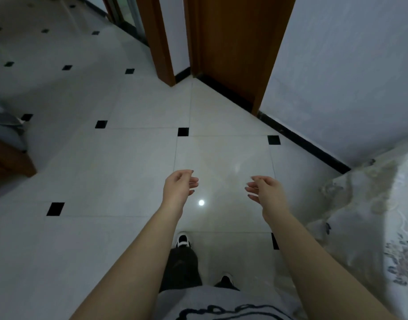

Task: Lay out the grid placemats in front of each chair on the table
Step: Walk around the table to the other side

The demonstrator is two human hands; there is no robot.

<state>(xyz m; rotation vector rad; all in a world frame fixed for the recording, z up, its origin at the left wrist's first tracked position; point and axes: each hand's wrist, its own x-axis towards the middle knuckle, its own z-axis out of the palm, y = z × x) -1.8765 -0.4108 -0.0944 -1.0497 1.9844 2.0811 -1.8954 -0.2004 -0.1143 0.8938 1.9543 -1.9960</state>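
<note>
No grid placemat shows in the head view. My left hand (pixel 178 185) and my right hand (pixel 265 189) are held out over the white tiled floor, palms facing each other, fingers loosely curled and apart, with nothing in either. At the right edge hangs a pale patterned cloth (pixel 369 215), draped over what may be the table; its top is out of view. No chair is clearly visible.
White floor tiles with small black squares (pixel 183 131) spread ahead. A wooden door and frame (pixel 235 47) stand at the back, beside a pale wall with a black skirting (pixel 309 144). Brown wooden furniture with a grey cushion (pixel 6 144) sits at the left. My shoes (pixel 183 240) are below.
</note>
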